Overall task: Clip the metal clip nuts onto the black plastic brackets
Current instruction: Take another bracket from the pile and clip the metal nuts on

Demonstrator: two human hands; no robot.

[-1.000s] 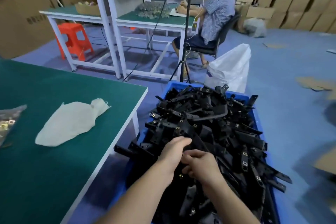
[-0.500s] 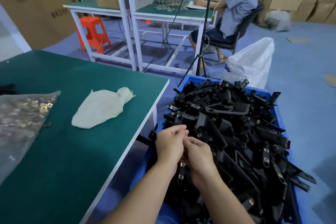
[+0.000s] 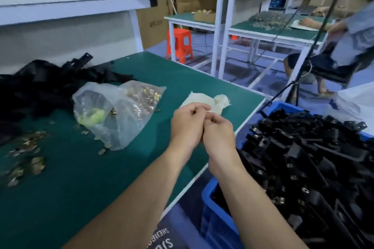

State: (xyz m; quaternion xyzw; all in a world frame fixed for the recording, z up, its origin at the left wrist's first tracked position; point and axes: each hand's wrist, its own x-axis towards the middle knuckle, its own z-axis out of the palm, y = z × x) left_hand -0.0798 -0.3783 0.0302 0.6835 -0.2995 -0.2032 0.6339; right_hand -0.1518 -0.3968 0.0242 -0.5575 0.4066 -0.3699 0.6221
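Observation:
My left hand (image 3: 187,122) and my right hand (image 3: 219,137) are pressed together over the right edge of the green table (image 3: 101,178), fingers curled; whatever lies between them is hidden and blurred. No bracket shows in either hand. A blue bin (image 3: 212,191) to the right is heaped with black plastic brackets (image 3: 303,157), several carrying metal clips. More black brackets (image 3: 40,83) lie piled at the table's far left. A clear plastic bag of clip nuts (image 3: 121,111) sits left of my hands, with loose clip nuts (image 3: 26,155) scattered near the left edge.
A white cloth (image 3: 214,100) lies just beyond my hands. A tripod (image 3: 293,87) and a white sack (image 3: 356,103) stand behind the bin. A person (image 3: 352,32) sits at another bench at the back right, near an orange stool (image 3: 179,44). A shelf overhangs the table's back.
My hands have lifted away from the bin and moved left over the table's edge. The bracket they held half a second ago is no longer seen. The view swung left.

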